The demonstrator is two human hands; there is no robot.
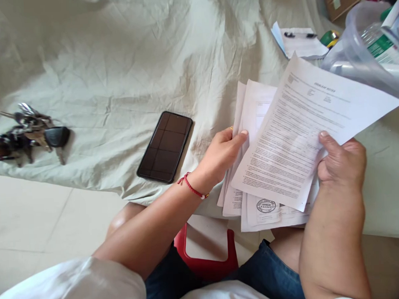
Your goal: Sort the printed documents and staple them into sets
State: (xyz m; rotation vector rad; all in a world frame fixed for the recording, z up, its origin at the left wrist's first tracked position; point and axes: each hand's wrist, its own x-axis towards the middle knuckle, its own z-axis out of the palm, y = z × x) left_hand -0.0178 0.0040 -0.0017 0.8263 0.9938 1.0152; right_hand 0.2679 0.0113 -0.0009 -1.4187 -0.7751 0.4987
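White printed papers fanned between left hand, right hand, creased bedsheet

Left hand and right hand raised, fingers curled, thumbs on top.

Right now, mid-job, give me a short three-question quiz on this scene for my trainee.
1. True or false: both hands hold the stack of papers.
2. What lies on the sheet between the keys and the papers?
A. a wallet
B. a phone
C. a pen
3. Which wrist wears the red bracelet?

Key
1. True: the left hand grips the stack's left edge, and the right hand pinches the top page with its thumb.
2. B: the phone lies face up with a dark screen.
3. The left wrist.
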